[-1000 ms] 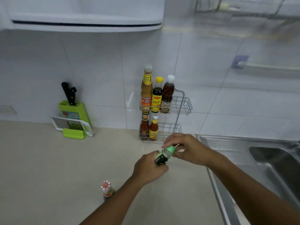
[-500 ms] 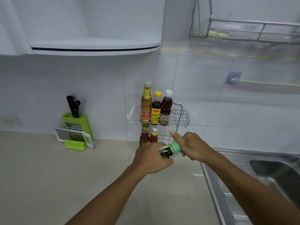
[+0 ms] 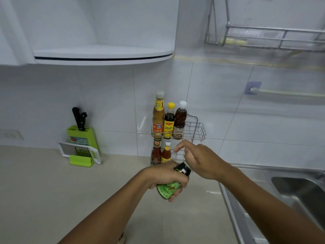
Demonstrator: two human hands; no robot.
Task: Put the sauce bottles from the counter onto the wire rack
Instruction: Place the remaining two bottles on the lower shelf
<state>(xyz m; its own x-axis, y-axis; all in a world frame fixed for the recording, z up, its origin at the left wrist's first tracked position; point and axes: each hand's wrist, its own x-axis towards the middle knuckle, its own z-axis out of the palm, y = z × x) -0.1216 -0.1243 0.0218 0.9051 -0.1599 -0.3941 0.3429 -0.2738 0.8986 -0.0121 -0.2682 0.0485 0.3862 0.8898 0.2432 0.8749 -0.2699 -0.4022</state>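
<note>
The left hand [image 3: 163, 175] is wrapped around the body of a dark sauce bottle with a green label [image 3: 173, 184], held tilted above the counter [image 3: 44, 187] with its neck pointing toward 1 o'clock. The right hand [image 3: 202, 160] covers the bottle's top, fingers curled over it with the index finger lifted; whether it actually pinches the cap cannot be told, since the cap is hidden beneath the palm. The wire rack [image 3: 197, 129] stands against the tiled wall at 12 o'clock from the hands. Its upper tier carries 3 bottles: a tall tan one [image 3: 158, 114], a yellow-capped dark one [image 3: 169, 120] and a white-capped brown one [image 3: 179, 120], with bare space to their right. The lower tier holds 2 small reddish bottles [image 3: 161, 153]. So 5 appear shelved and this 1 is in transit, close in front of the rack. A blurred object at the bottom edge near 6 o'clock [image 3: 122, 239] may be another bottle left to move. A green knife block [image 3: 80, 136] stands at 9 o'clock.
</note>
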